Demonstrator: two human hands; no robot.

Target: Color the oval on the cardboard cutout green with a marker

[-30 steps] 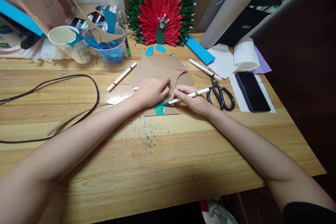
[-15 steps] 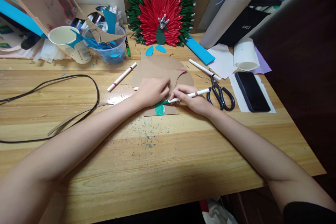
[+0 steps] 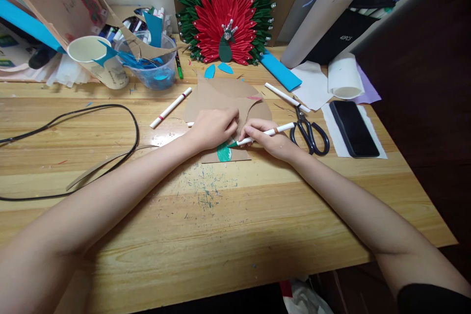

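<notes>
My right hand (image 3: pixel 267 138) grips a white marker pen (image 3: pixel 283 128) with a green tip. That tip touches the right edge of a small cutout (image 3: pixel 224 153), coloured green with a pale streak at its lower right. Brown cardboard (image 3: pixel 213 93) lies beneath both hands. My left hand (image 3: pixel 215 127) is closed, its fingers curled and pressing down on the cardboard; the fingertips and part of the cutout are hidden under it. Just right of my right hand lie black-handled scissors (image 3: pixel 309 135). White markers lie to the left (image 3: pixel 171 108) and upper right (image 3: pixel 287 97).
At the back stands a red and green peacock craft (image 3: pixel 226 19). A paper cup (image 3: pixel 97 61) and a plastic tub (image 3: pixel 156 71) of blue scraps stand at left, near a black cord (image 3: pixel 136 127). On the right are a phone (image 3: pixel 353 128), a paper roll (image 3: pixel 345 76) and a blue strip (image 3: pixel 280 71).
The marker's tip has shifted very slightly at the edge of the green cutout, along with my right hand. My left hand stays in place.
</notes>
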